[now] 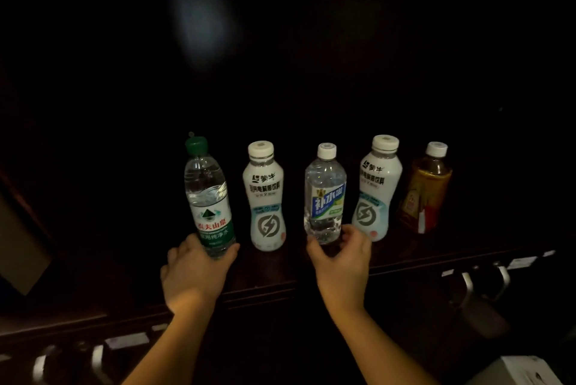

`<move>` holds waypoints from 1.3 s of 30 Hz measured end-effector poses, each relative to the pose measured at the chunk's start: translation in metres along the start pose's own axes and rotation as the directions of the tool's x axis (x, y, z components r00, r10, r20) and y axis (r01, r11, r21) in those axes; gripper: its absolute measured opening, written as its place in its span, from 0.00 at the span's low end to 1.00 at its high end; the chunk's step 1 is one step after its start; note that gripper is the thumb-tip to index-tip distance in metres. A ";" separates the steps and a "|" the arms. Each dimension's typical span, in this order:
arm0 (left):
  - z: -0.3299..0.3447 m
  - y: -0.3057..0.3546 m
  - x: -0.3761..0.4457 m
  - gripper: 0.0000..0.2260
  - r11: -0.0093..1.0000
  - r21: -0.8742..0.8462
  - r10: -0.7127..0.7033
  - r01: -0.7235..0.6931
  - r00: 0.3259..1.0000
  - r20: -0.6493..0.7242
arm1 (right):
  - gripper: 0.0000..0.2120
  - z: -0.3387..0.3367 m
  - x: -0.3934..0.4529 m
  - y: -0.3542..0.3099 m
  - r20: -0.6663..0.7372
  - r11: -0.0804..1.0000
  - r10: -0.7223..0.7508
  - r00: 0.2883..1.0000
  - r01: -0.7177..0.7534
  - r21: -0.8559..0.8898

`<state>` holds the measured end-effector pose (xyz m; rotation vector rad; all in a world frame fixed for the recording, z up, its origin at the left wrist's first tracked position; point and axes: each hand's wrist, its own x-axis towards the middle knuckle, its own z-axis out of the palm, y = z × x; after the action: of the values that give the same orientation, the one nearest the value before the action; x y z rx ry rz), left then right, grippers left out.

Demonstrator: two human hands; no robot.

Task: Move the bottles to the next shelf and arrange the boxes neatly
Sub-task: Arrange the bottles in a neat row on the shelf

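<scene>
Several bottles stand in a row on a dark wooden shelf [280, 272]. At the left, a clear green-capped water bottle [207, 194] leans slightly, and my left hand [193, 275] grips its base. Beside it stands a white drink bottle [265, 197]. In the middle, a small clear bottle with a blue label [324, 194] has my right hand [341, 263] curled around its base. A second white bottle [375, 188] and an amber tea bottle [425, 188] stand at the right.
The shelf's back and the space above are almost black. Metal handles or hooks [486, 281] with white tags hang below the shelf edge at the right and lower left. A brown box edge [21, 247] shows at far left, a white box corner [523, 369] at the bottom right.
</scene>
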<state>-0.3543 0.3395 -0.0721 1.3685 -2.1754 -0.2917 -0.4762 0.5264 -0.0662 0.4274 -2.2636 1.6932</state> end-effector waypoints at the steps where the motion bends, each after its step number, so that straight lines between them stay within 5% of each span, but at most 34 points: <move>1: 0.000 0.000 -0.001 0.35 1.000 0.001 -0.003 0.003 1.000 0.001 | 0.34 -0.002 0.008 0.003 0.020 0.999 0.025 0.999 -0.024 -0.037; 6: 0.000 0.000 0.000 0.34 1.000 0.022 -0.021 0.021 1.000 0.000 | 0.45 0.003 0.036 0.001 0.232 0.971 0.074 0.970 -0.017 -0.239; 12: 0.001 0.000 0.001 0.35 0.999 0.038 -0.028 0.027 1.000 0.002 | 0.27 0.005 0.043 0.006 0.220 0.949 0.083 0.972 -0.009 -0.316; 23: -0.005 0.004 0.000 0.36 0.999 0.050 -0.024 0.023 0.999 0.032 | 0.24 0.003 0.040 0.008 0.200 0.962 0.049 0.979 0.008 -0.274; 27: -0.007 0.008 -0.002 0.36 0.998 0.052 -0.040 0.038 0.998 0.039 | 0.22 -0.009 0.038 0.013 0.274 0.992 0.019 0.961 0.016 -0.122; 30: -0.007 0.010 -0.001 0.38 0.996 0.055 -0.068 0.066 0.997 0.038 | 0.26 -0.025 0.034 0.025 0.069 0.999 0.045 0.997 -0.045 -0.005; 33: -0.005 0.010 0.000 0.38 0.996 0.048 -0.074 0.072 0.996 0.042 | 0.29 -0.036 0.053 0.030 -0.138 0.971 0.049 0.989 -0.079 -0.224; 39: -0.004 0.010 0.002 0.39 0.996 0.023 -0.089 0.088 0.995 0.034 | 0.35 -0.036 0.081 0.032 -0.094 0.890 0.051 0.994 -0.088 -0.447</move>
<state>-0.3600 0.3426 -0.0635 1.4847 -2.1553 -0.3292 -0.5612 0.5638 -0.0524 0.1692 -2.5324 1.1269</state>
